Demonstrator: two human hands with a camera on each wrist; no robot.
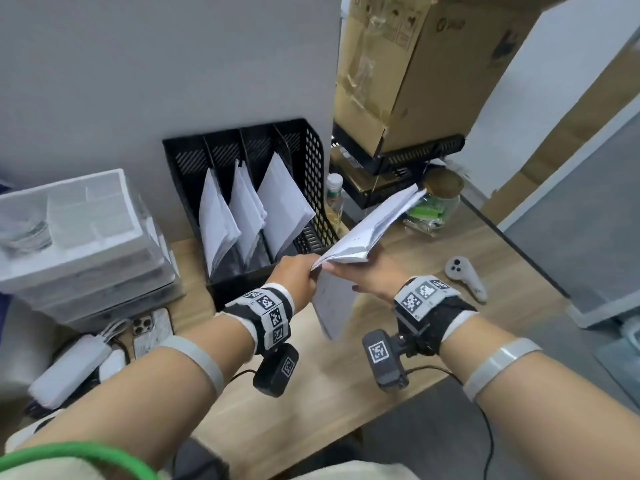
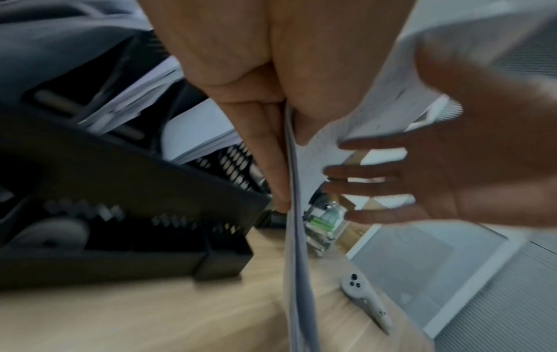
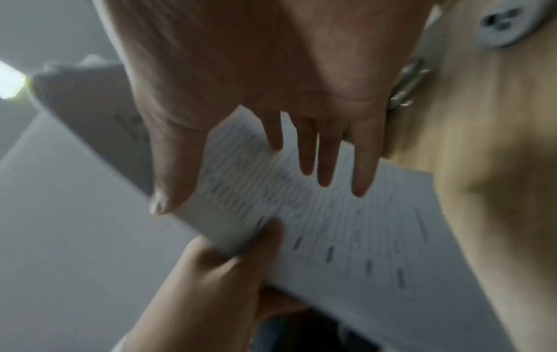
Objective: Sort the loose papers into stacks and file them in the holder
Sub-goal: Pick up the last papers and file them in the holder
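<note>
A black mesh file holder (image 1: 313, 157) stands against the wall, with white paper stacks (image 1: 218, 216) leaning in three of its slots. Just in front of it I hold a loose paper stack (image 1: 367, 230) tilted up to the right. My left hand (image 1: 308, 273) pinches its near corner between thumb and fingers (image 2: 271, 152). My right hand (image 1: 367, 277) lies under the stack, its straight, spread fingers (image 3: 322, 162) touching the printed sheet (image 3: 346, 226). One sheet (image 1: 334, 306) hangs down below both hands. In the left wrist view the holder (image 2: 120, 190) sits left of the paper edge (image 2: 296, 238).
Translucent plastic drawer boxes (image 1: 79, 230) stand left of the holder, with a phone (image 1: 152, 327) and a power strip (image 1: 69, 365) in front. A white controller (image 1: 464, 275), a glass jar (image 1: 436, 202) and a bottle (image 1: 334, 192) are at right. A cardboard box (image 1: 415, 64) towers behind.
</note>
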